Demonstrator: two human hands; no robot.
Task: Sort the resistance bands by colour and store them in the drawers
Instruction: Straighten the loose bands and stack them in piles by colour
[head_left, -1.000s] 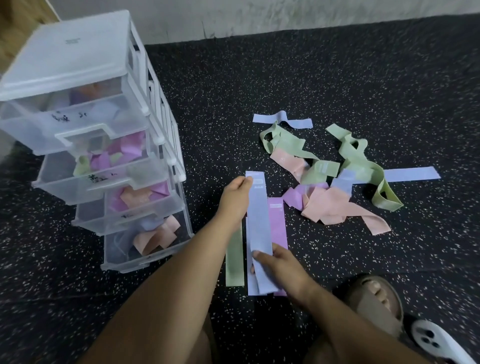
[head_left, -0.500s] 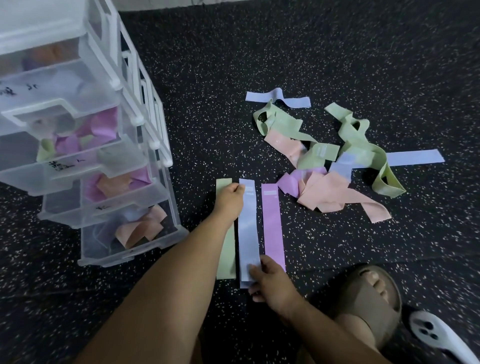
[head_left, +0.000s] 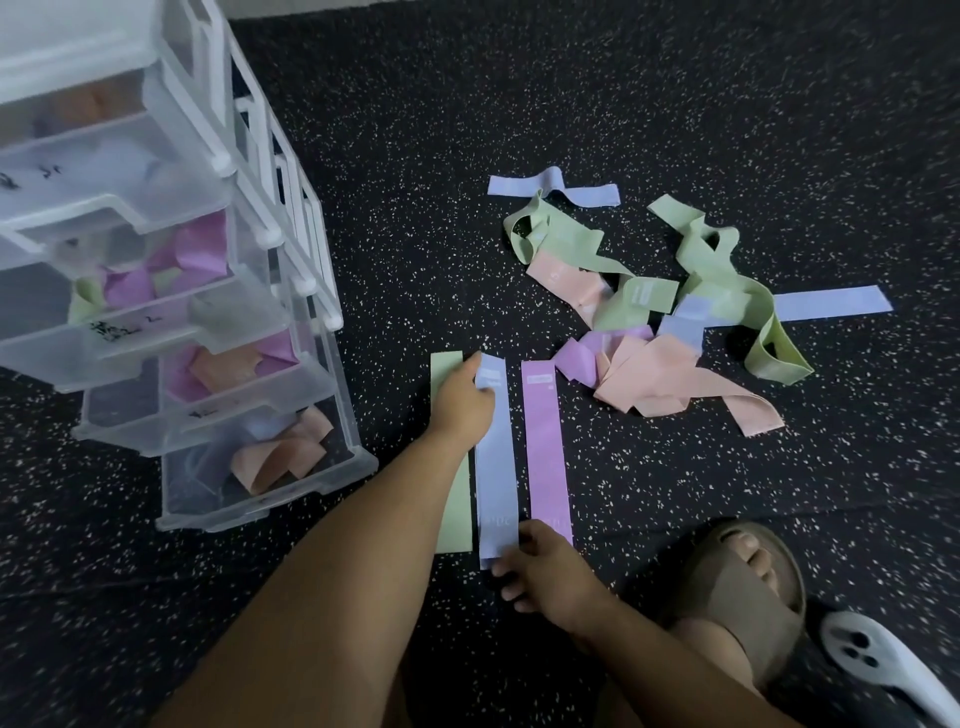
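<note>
Three bands lie flat side by side on the dark floor: a green band (head_left: 453, 512), a blue band (head_left: 496, 467) and a purple band (head_left: 545, 447). My left hand (head_left: 462, 402) rests on the far end of the blue band, fingers over its left edge. At the near end my right hand (head_left: 545, 571) holds the same blue band. A tangled pile of green, pink, blue and purple bands (head_left: 660, 322) lies further right. The clear plastic drawer unit (head_left: 280, 291) stands at the left, its drawers pulled out and holding mixed bands.
A foot in a brown sandal (head_left: 748, 597) sits at the lower right, with a white sandal (head_left: 883, 665) beside it. A separate blue band (head_left: 550, 187) lies beyond the pile. The speckled black mat covers the whole floor.
The blue band, earlier lying over the purple one, now sits flat between the green and purple bands. Both hands moved left with it. The camera has tilted down and closer.
</note>
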